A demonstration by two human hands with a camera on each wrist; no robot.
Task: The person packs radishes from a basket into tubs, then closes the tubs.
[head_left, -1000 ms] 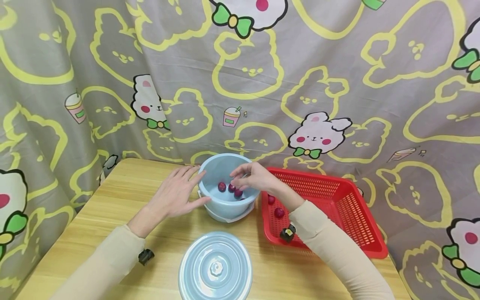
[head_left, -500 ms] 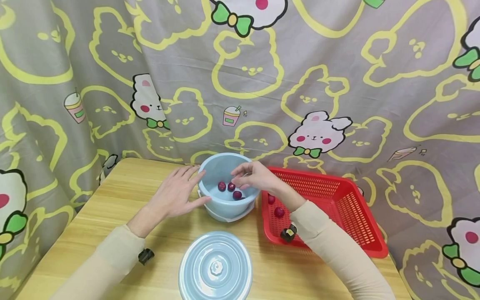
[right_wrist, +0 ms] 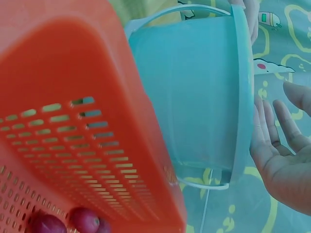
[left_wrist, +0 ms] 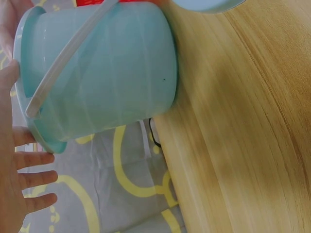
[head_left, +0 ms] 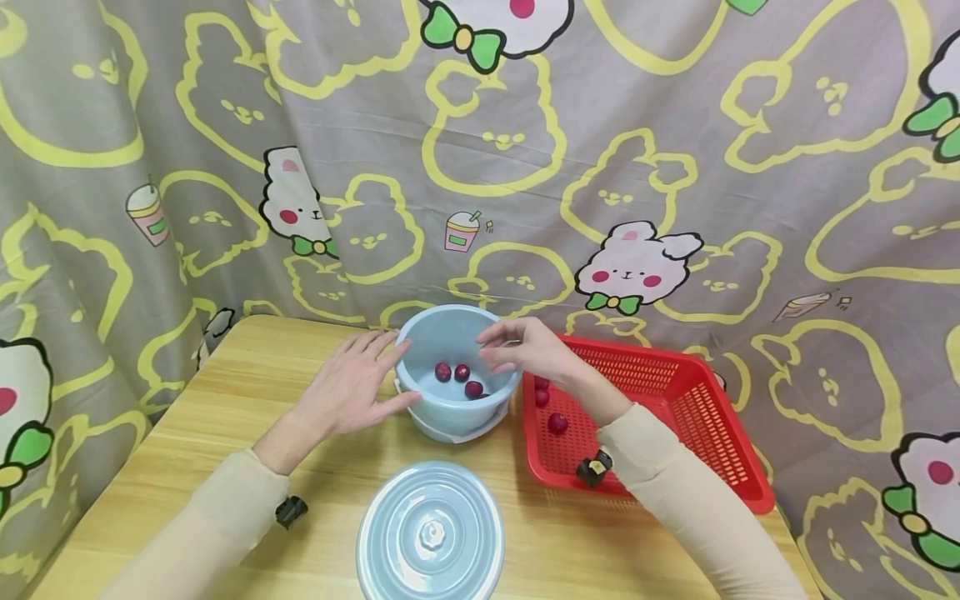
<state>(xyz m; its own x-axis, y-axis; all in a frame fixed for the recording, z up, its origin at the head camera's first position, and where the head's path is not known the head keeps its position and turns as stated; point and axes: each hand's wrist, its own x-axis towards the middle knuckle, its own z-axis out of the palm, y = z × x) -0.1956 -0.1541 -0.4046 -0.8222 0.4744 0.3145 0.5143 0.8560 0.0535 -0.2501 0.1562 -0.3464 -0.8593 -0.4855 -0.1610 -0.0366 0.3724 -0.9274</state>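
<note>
At five o'clock from the right hand [head_left: 528, 352], loose fruit [head_left: 557, 423] in the basket [head_left: 708, 417]

Thumb and fingers parted, the right hand grasps nothing and hangs at the three o'clock rim of the bucket [head_left: 431, 337]; contact there is hard to tell. More fruit [head_left: 462, 373] lies inside the bucket, eight to nine o'clock from that hand. Just beside, past three o'clock, stands the basket, long axis roughly nine to three, its fruit at the bucket end. Round fruit has no long axis, so bearing probably matters most; the right hand is nearer. At the bucket's nine o'clock rim, the left hand [head_left: 341, 385] holds nothing, fingers straight.
</note>
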